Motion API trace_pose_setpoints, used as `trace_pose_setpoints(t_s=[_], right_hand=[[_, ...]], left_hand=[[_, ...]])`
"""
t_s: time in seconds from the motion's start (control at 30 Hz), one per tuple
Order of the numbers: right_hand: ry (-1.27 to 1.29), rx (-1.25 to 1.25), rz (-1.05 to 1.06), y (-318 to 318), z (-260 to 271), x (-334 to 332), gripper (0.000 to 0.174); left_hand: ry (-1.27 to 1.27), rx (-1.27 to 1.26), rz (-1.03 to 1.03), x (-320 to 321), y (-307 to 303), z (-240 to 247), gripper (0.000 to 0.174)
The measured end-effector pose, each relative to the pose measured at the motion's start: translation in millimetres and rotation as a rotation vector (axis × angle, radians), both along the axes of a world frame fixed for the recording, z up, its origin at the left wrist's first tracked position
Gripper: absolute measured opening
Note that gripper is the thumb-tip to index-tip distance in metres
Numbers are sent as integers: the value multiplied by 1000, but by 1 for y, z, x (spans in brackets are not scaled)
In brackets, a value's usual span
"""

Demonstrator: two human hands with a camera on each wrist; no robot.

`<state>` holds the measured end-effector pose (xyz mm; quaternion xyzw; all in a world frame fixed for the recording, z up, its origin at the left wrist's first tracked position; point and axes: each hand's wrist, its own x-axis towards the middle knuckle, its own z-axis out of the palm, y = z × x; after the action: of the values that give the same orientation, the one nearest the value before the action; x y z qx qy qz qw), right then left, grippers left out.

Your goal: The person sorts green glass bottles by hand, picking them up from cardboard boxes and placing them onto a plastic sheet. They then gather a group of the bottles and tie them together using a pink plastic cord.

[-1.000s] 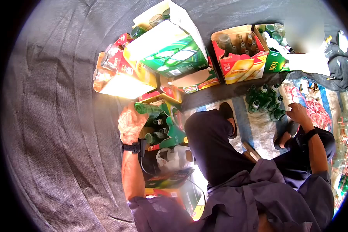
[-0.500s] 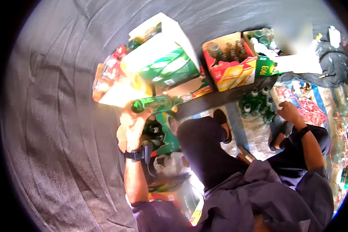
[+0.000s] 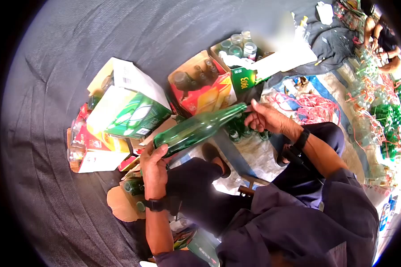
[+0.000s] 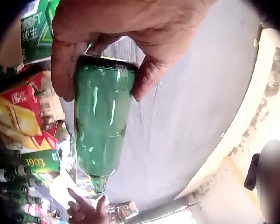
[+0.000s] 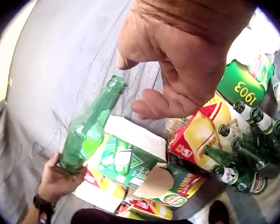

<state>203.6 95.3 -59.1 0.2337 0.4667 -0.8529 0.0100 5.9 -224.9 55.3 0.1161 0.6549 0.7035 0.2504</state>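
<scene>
A clear green glass bottle (image 3: pixel 196 129) is held slanting over the lap, its neck up toward the right. My left hand (image 3: pixel 155 171) grips it at the base; in the left wrist view thumb and fingers (image 4: pixel 144 81) curl round the bottom end. Just off the bottle's mouth is my right hand (image 3: pixel 272 120), fingers loosely bent with nothing between them. The right wrist view shows a small gap between that hand (image 5: pixel 177 60) and the bottle's neck (image 5: pixel 113 91). Several green bottles (image 5: pixel 242 158) with neck labels stand on the floor below the right hand.
A green-and-white carton (image 3: pixel 138 115), a red-and-yellow box (image 3: pixel 205 100) and a green 1903 box (image 3: pixel 244 81) of glassware line the far side. Beside my left wrist, bottles (image 3: pixel 133 186) lie in a carton. Pink cord (image 3: pixel 318 109) and tied bottles (image 3: pixel 383 120) lie right, near another person (image 3: pixel 383 49).
My left hand has lifted the bottle out of the carton at left and brought it across the lap. The right hand has come up to its neck, and the head view has turned right.
</scene>
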Motion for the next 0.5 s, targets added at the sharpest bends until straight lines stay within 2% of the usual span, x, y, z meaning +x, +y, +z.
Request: trace_pose_setpoints(t_s=[0.03,0.1,0.13,0.23,0.3,0.33,0.4,0.43,0.5], right_hand=[[29,-117,60,4,8,0,69],[79,-119,20,-1,24,4,64],[73,-58,62,-1,30,7,53],[27,57,143,4,31,14,43],[-5,93,106,6,31,18,37],[-47,197,106,4,34,20,36],[-154,454,71,-7,52,23,33],[-157,455,74,-6,48,23,33],[-144,865,273,-4,32,20,36]], left_hand=[[-48,-4,-54,2,5,-6,43],[-112,-13,-112,11,13,-19,42],[-173,-1,-123,16,18,-24,44],[-283,25,-174,22,27,-35,45],[-363,24,-180,25,32,-38,43],[-368,25,-180,22,30,-48,43],[48,-215,-123,11,23,-65,34],[44,-213,-121,8,19,-63,34],[-84,-223,-181,5,13,-47,32]])
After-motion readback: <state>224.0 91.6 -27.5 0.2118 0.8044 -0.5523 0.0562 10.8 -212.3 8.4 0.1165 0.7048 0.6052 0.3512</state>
